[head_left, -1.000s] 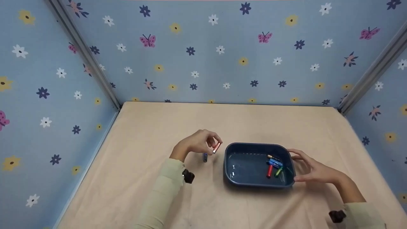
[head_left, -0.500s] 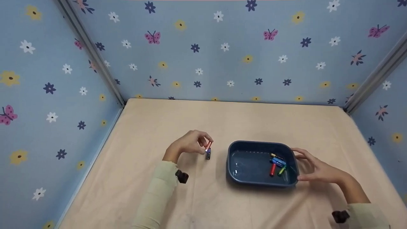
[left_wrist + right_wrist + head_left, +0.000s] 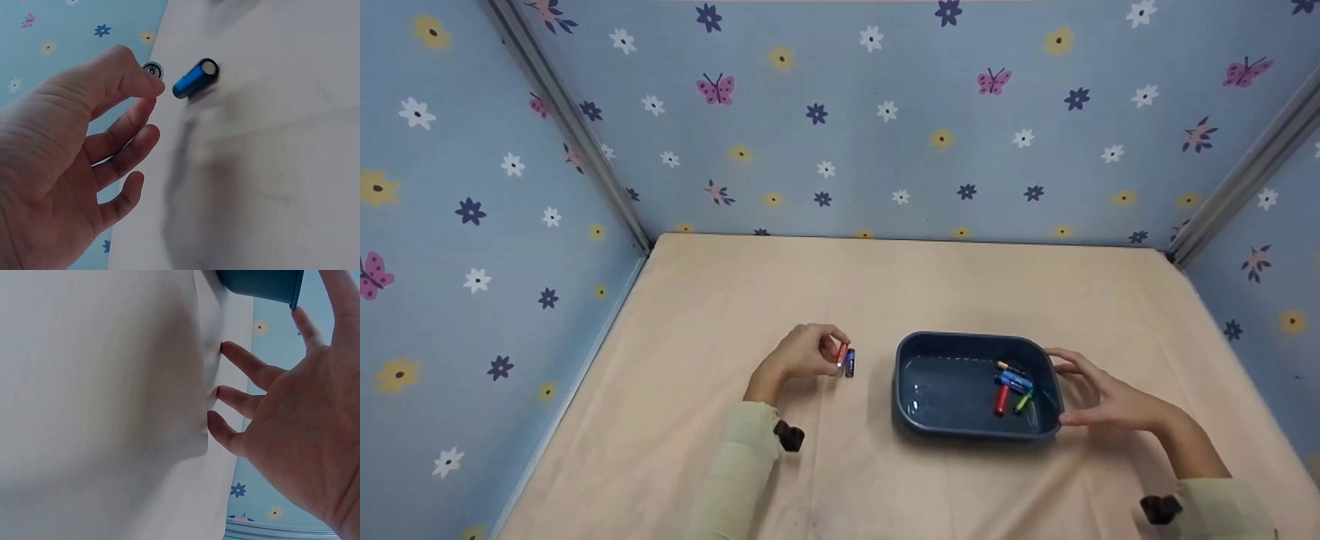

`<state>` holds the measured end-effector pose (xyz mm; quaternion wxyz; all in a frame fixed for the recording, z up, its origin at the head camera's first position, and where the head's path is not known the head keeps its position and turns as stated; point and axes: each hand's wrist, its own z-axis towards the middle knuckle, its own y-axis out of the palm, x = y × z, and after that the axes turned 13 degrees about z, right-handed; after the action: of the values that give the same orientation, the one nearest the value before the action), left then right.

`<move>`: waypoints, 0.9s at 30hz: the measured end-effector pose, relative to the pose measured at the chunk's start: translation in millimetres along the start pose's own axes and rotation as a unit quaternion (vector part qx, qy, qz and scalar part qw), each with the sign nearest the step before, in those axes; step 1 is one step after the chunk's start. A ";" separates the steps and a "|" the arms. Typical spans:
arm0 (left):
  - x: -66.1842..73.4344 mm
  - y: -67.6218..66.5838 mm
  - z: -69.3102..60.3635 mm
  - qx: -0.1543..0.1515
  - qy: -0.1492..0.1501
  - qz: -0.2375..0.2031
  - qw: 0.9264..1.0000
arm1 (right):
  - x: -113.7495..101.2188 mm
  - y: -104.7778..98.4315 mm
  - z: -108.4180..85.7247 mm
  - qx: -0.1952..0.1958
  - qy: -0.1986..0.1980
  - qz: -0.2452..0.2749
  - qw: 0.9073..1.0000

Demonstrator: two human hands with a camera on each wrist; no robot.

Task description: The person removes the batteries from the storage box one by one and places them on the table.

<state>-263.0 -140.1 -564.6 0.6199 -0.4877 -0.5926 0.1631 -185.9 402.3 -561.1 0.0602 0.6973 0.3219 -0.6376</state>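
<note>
My left hand (image 3: pixel 804 354) pinches a red battery (image 3: pixel 841 353) between thumb and fingers, beside a dark blue battery (image 3: pixel 850 363) on the cloth. In the left wrist view the held battery's metal end (image 3: pixel 152 70) shows past the thumb. The blue battery (image 3: pixel 194 80) lies just apart from the fingertips there. To the right is a dark blue rectangular bin (image 3: pixel 949 394). My right hand (image 3: pixel 1114 401) touches its right end with spread thumb and index finger. In the right wrist view, the other fingers (image 3: pixel 242 402) rest on the cloth by the bin (image 3: pixel 261 281).
Several batteries lie at the bin's right end, among them a red one (image 3: pixel 1002 400), a green one (image 3: pixel 1023 403) and blue ones (image 3: pixel 1015 382). A beige cloth (image 3: pixel 720 300) covers the table. Flower-patterned panels (image 3: pixel 855 135) enclose the back and sides.
My left hand has moved left and slightly down with the red battery, from near the bin's left side to just left of the blue battery. The right hand keeps its place at the bin.
</note>
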 end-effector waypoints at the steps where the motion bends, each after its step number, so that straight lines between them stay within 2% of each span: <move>1: -0.9 2.3 -0.7 0.004 -0.006 0.004 1.000 | -0.3 0.0 0.0 0.001 -0.001 -0.002 1.000; 4: -2.9 8.7 -2.1 0.012 -0.021 0.007 1.000 | -1.2 0.3 -0.1 0.001 -0.006 -0.003 1.000; 8: -4.8 14.3 -2.8 0.019 -0.025 0.009 0.999 | -0.8 0.4 0.0 0.000 -0.016 0.003 1.000; 16: -7.2 19.9 -4.2 0.025 -0.034 0.017 0.999 | 3.9 0.0 1.3 0.000 -0.006 0.004 1.000; 23: -11.0 23.0 -2.4 0.030 -0.019 0.031 0.999 | 2.2 0.6 -0.3 -0.001 -0.016 0.007 1.000; 24: -19.2 27.2 1.0 0.035 -0.005 0.034 0.999 | 2.0 0.7 -0.3 -0.002 -0.019 0.008 1.000; 27: -20.5 27.1 2.0 0.035 0.000 0.034 0.999 | 1.6 0.9 -0.2 -0.002 -0.020 0.008 1.000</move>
<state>-259.7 -142.5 -598.4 0.6308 -0.4856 -0.5695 0.2048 -185.3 402.4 -562.9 0.0728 0.6868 0.3163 -0.6504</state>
